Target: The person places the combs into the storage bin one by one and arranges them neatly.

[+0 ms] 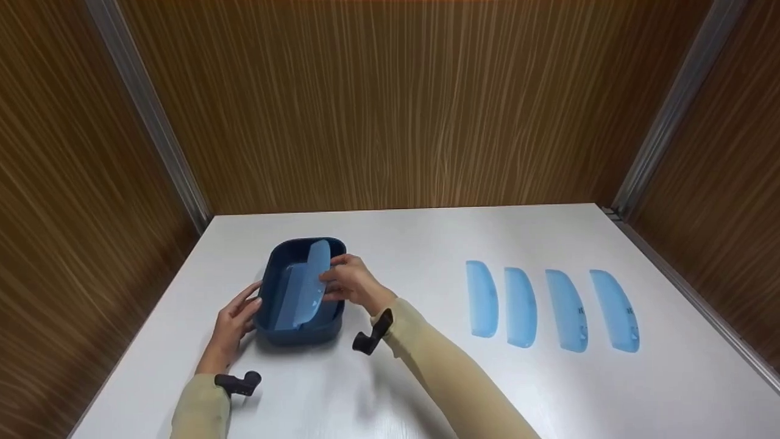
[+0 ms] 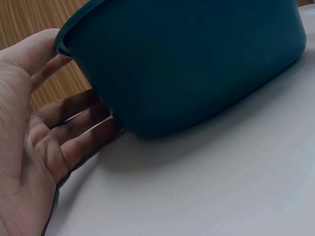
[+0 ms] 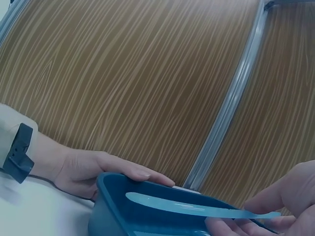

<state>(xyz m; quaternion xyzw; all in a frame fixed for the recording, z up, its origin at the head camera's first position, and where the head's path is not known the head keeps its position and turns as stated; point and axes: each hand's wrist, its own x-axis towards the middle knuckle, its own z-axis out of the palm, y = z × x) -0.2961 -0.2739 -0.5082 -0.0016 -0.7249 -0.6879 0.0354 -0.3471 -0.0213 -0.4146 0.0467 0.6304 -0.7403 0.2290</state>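
A dark blue plastic bin (image 1: 298, 336) stands on the left of the table. My right hand (image 1: 352, 281) pinches a light blue, half-moon-shaped comb (image 1: 317, 262) between thumb and fingers, tilted over the bin's opening. In the right wrist view this comb (image 3: 172, 206) shows nearly edge-on, thin and slightly bent. Another light blue piece (image 1: 285, 302) lies inside the bin, partly hidden by the held comb. My left hand (image 1: 233, 323) steadies the bin from its left, thumb at the rim and fingers extended along the outer wall (image 2: 147, 73).
Several matching light blue combs lie in a spaced row on the right of the table, the nearest being the leftmost comb (image 1: 482, 299) and the farthest the rightmost comb (image 1: 614, 311). Wood-grain panels (image 1: 390, 110) with metal corner strips enclose the white table (image 1: 414, 244).
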